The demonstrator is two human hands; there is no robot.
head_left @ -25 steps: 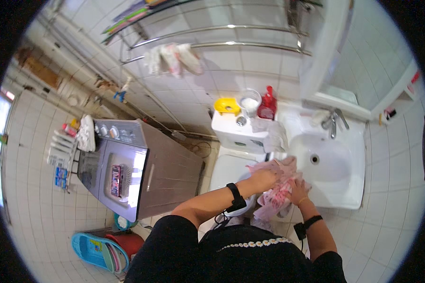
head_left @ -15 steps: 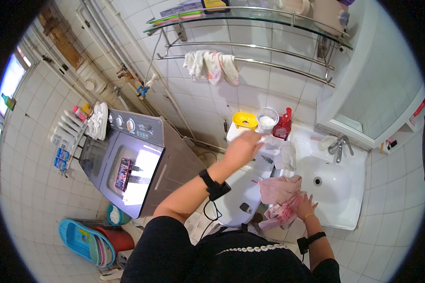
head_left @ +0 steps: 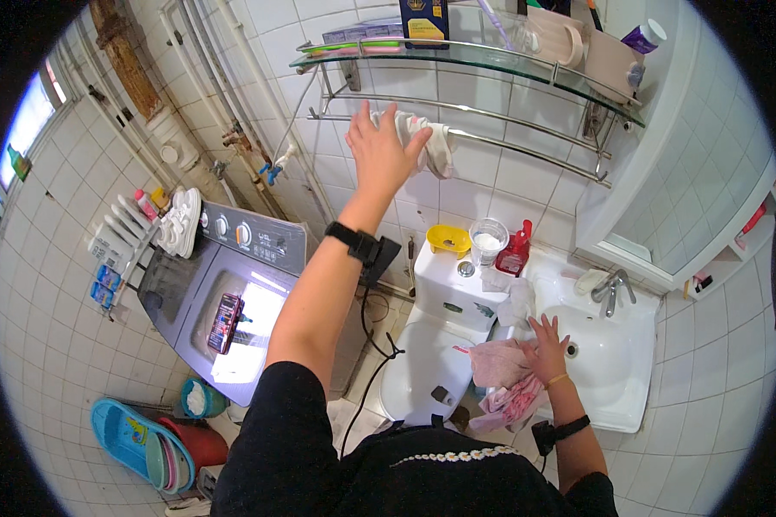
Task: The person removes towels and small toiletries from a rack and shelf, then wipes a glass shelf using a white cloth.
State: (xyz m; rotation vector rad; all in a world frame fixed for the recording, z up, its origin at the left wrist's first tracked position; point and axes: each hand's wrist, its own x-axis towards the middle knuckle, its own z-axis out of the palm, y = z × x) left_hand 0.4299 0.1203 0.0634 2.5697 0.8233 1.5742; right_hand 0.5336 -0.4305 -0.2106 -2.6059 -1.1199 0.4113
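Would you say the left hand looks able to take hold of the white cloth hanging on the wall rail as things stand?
Probably yes. The left hand is raised to the rail, open, its fingertips at the white cloth, with nothing between them. The right hand rests on a pink cloth at the sink's edge.

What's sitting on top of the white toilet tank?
On the white toilet tank: a yellow dish, a clear plastic cup and a red bottle. Whatever lies behind them is hidden.

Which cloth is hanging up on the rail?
The white cloth at the left hand; the pink cloth lies under the right hand at the sink.
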